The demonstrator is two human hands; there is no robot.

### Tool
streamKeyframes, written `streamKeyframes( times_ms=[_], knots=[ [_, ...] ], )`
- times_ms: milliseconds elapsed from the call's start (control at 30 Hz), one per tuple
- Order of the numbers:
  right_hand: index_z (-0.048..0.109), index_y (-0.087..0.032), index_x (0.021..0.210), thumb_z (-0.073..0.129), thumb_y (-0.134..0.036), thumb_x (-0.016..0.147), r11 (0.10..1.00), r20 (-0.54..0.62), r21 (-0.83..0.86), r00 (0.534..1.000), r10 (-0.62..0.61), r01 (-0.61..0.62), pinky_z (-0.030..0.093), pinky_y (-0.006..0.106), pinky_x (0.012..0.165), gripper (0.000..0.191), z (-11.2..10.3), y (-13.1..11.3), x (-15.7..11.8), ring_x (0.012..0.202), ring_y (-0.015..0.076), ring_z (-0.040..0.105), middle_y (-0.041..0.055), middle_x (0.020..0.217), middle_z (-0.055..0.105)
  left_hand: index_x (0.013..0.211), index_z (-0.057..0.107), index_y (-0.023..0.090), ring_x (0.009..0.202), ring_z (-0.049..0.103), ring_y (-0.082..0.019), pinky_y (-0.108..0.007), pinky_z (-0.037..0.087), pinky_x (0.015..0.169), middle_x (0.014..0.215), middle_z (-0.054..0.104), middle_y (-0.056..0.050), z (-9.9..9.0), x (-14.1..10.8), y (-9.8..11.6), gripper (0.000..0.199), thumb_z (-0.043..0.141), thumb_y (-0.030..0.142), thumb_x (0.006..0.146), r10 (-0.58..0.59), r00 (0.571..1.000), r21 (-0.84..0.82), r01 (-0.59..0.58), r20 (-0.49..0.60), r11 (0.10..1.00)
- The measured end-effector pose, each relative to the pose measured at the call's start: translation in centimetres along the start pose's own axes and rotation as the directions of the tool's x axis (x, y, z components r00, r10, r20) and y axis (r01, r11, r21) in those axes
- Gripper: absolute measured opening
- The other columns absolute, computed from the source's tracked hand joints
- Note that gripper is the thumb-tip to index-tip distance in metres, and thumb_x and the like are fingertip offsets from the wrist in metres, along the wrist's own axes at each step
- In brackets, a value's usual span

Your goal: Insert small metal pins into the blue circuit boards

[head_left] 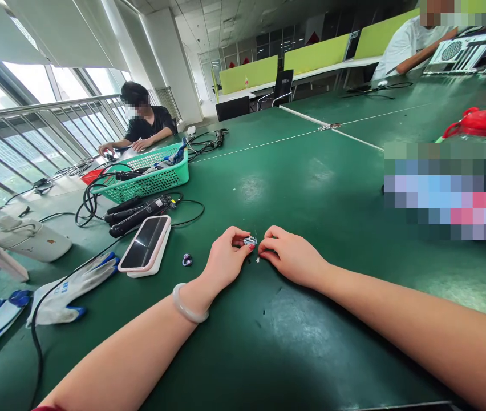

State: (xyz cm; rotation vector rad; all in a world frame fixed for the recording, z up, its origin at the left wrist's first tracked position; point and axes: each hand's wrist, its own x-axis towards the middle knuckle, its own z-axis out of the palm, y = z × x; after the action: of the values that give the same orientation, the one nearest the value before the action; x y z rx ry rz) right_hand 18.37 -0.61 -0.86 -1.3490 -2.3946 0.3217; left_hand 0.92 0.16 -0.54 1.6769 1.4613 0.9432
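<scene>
My left hand (229, 258) is closed in a pinch on a small light-blue and white patterned piece (250, 241); its exact kind is too small to tell. Just to its right, my right hand (291, 254) has its fingers curled together, the tips close to that piece. Whether anything is between those fingertips is too small to make out. Below them on the green table (337, 211) lies a tiny white bit (258, 260), with tiny dark bits nearby. A small dark purple and white object (187, 260) rests left of my left hand.
Left of my hands lie a phone (146, 244) on a white box, black handheld devices (140, 216), cables and work gloves (69, 288). Behind stands a green basket (153, 181). A red-lidded container (485, 117) is at right. Two other people sit farther off, one by a computer case (468, 52).
</scene>
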Motion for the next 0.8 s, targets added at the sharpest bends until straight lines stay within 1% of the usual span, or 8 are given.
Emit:
streamKeyframes(
  times_ms=[100, 333, 500, 633, 733, 800],
  knots=[
    [0.066, -0.02, 0.082, 0.052, -0.026, 0.089, 1.0, 0.011, 0.009, 1.0, -0.004, 0.004, 0.042, 0.025, 0.066, 0.018, -0.23, -0.1, -0.06, 0.066, 0.0095, 0.054, 0.0016, 0.095, 0.057, 0.087, 0.06, 0.018, 0.075, 0.059, -0.012, -0.025, 0.048, 0.068, 0.081, 0.065, -0.002, -0.04, -0.07, 0.23, 0.017, 0.063, 0.018, 0.071, -0.001, 1.0, 0.002, 0.001, 0.001, 1.0],
    [0.066, -0.019, 0.083, 0.049, -0.022, 0.089, 0.999, 0.004, -0.007, 0.999, -0.031, 0.031, 0.043, 0.026, 0.068, 0.019, -0.8, -0.03, -0.59, 0.068, 0.0113, 0.055, 0.0032, 0.094, 0.058, 0.088, 0.06, 0.018, 0.075, 0.059, -0.012, -0.026, 0.048, 0.069, 0.081, 0.065, -0.002, -0.03, -0.1, 0.21, 0.017, 0.065, 0.021, 0.071, 0.01, 1.0, 0.014, -0.01, 0.009, 1.0],
    [0.066, -0.02, 0.089, 0.05, -0.027, 0.09, 0.998, 0.004, -0.032, 0.999, -0.046, 0.046, 0.044, 0.027, 0.069, 0.018, -0.43, -0.09, -0.62, 0.071, 0.0127, 0.057, 0.0033, 0.096, 0.058, 0.087, 0.061, 0.018, 0.073, 0.06, -0.012, -0.025, 0.047, 0.066, 0.079, 0.065, -0.001, -0.03, -0.08, 0.24, 0.016, 0.065, 0.019, 0.071, 0.022, 1.0, 0.012, -0.022, 0.011, 1.0],
    [0.065, -0.019, 0.084, 0.048, -0.027, 0.091, 0.995, 0.025, -0.087, 0.998, -0.05, 0.052, 0.043, 0.027, 0.067, 0.021, -0.14, -0.29, -0.33, 0.069, 0.0127, 0.057, 0.0036, 0.093, 0.059, 0.087, 0.061, 0.018, 0.072, 0.06, -0.012, -0.025, 0.047, 0.067, 0.08, 0.065, -0.001, -0.02, -0.1, 0.2, 0.017, 0.065, 0.021, 0.071, 0.018, 0.999, 0.025, -0.019, 0.033, 0.999],
    [0.064, -0.017, 0.081, 0.044, -0.024, 0.092, 0.991, 0.04, -0.117, 0.997, -0.058, 0.062, 0.042, 0.026, 0.066, 0.023, -0.32, -0.27, -0.31, 0.069, 0.0127, 0.056, 0.0045, 0.091, 0.059, 0.087, 0.06, 0.018, 0.066, 0.057, -0.01, -0.025, 0.046, 0.065, 0.082, 0.066, -0.001, -0.02, -0.17, 0.17, 0.018, 0.066, 0.023, 0.071, 0.007, 0.999, 0.037, -0.009, 0.048, 0.999],
    [0.063, -0.016, 0.08, 0.043, -0.02, 0.091, 0.992, 0.037, -0.109, 0.998, -0.059, 0.063, 0.042, 0.026, 0.065, 0.023, -0.61, -0.12, -0.46, 0.068, 0.0123, 0.056, 0.0047, 0.089, 0.058, 0.085, 0.059, 0.018, 0.063, 0.055, -0.01, -0.025, 0.044, 0.063, 0.083, 0.067, -0.001, -0.04, -0.25, 0.29, 0.019, 0.067, 0.025, 0.069, 0.006, 0.998, 0.047, -0.009, 0.063, 0.999]
  ],
)
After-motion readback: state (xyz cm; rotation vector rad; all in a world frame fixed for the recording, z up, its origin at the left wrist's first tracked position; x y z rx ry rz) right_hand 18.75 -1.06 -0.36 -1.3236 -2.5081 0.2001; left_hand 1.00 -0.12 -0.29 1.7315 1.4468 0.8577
